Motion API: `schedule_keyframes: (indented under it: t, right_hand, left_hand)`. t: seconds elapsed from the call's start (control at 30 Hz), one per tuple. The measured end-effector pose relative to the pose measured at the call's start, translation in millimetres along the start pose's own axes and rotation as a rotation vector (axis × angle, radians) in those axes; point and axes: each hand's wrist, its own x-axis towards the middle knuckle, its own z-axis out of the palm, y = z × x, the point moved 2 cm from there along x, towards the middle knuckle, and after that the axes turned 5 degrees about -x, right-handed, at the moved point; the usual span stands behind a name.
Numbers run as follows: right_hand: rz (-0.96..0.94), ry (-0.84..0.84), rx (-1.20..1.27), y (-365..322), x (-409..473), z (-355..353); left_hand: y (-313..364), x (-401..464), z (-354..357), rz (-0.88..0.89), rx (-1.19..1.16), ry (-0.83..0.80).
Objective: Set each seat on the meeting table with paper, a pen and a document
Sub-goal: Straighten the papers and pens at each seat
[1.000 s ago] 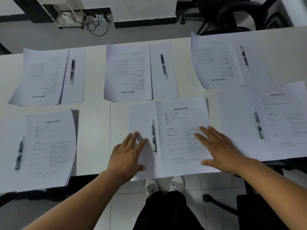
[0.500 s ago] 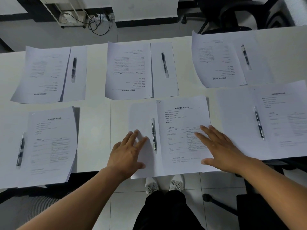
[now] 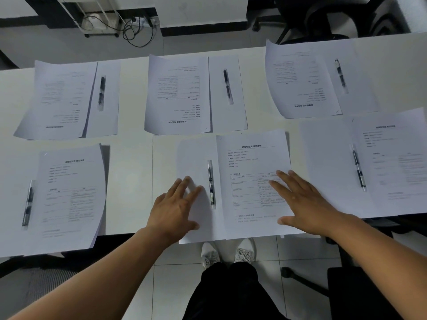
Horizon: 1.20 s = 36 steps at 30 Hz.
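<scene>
Pretty much at the tidy-up stage, judging by the white counter [image 3: 134, 181]. Got six seats laid out: three beyond the middle pen [image 3: 210, 183] with the print facing away, one well left of that pen, one well right of it, plus the set around the pen itself. Looks like a final squaring-up of that last set. To do it well, keep both palms flat and slide rather than lift. Nudge the printed document [image 3: 251, 162] just right of the pen and the blank paper [image 3: 194, 158] under the pen further onto the counter, given the overhang past the edge on the near side of the pen. Go slow, or risk rolling the pen off its sheet. Left hand [image 3: 172, 209] just left of the pen, flat on the blank paper, grip spread apart, fingers straight, clamped on nothing. Right hand [image 3: 305, 204] right of the pen, same deal on the document's lower right part, grip apart too. As for looks: document white with a bold heading, a few short lines and a table underneath, overlapping the blank paper close beside the pen. Paper plain white and thin, probably quick to slide. Pen slim, clear barrel with dark insides, lying parallel to the document's left edge, touching neither hand.
</scene>
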Motion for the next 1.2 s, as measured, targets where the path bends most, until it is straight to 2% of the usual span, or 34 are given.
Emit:
schedule_keyframes:
  t: [0.5, 0.7, 1.2]
  right_hand:
    - [0.010, 0.055, 0.022, -0.6, -7.4, 2.8]
    - [0.002, 0.095, 0.003, -12.7, -16.3, -12.1]
    - [-0.254, 0.291, 0.023, -146.6, -23.6, -105.6]
  left_hand:
    - [1.0, -3.5, -5.5, -0.036, 0.002, 0.013]
    - [1.8, -17.9, -23.4, -0.072, -0.004, 0.066]
    - [1.0, -110.1, -69.3, -0.194, -0.023, 0.242]
